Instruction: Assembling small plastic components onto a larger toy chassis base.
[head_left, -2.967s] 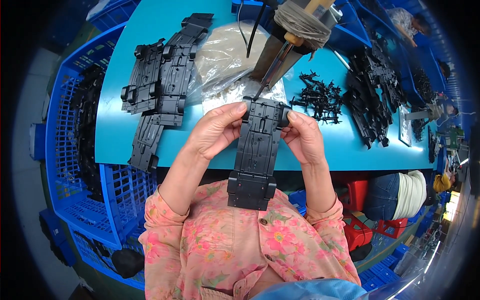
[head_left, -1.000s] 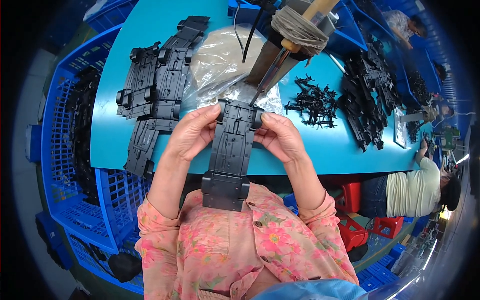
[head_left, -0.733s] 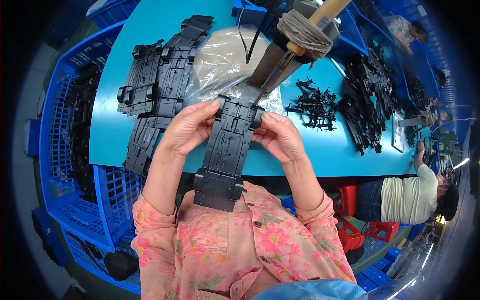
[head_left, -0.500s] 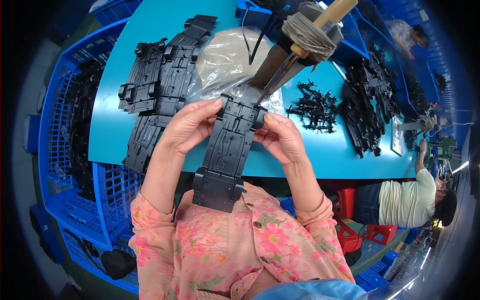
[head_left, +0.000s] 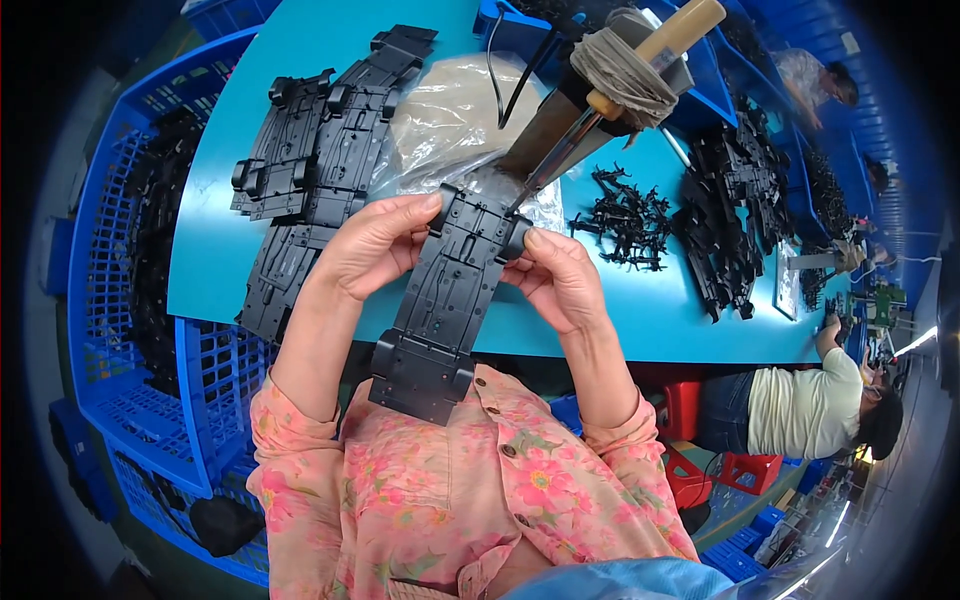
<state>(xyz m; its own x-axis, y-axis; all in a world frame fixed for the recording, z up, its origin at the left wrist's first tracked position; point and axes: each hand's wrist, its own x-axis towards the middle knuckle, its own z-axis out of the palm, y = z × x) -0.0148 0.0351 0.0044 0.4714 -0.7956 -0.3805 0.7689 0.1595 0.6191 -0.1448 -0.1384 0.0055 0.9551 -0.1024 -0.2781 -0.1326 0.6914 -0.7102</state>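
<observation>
While left hand [head_left: 380, 245], right hand [head_left: 560, 275] pinch plate [head_left: 440, 300] (black), rod [head_left: 563, 149] nearby

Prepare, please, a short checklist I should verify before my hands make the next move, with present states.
1. Left hand pinches the upper-left corner of the long black plastic plate: ok.
2. Right hand pinches its upper-right corner: ok.
3. Thin straight metal rod touches the plate near its upper edge: cannot tell.
4. Plate wholly above the smooth turquoise tabletop: not ok, lower end shows past the front edge.
5. Heap of small black branching plastic parts apart from right hand: ok.
</observation>
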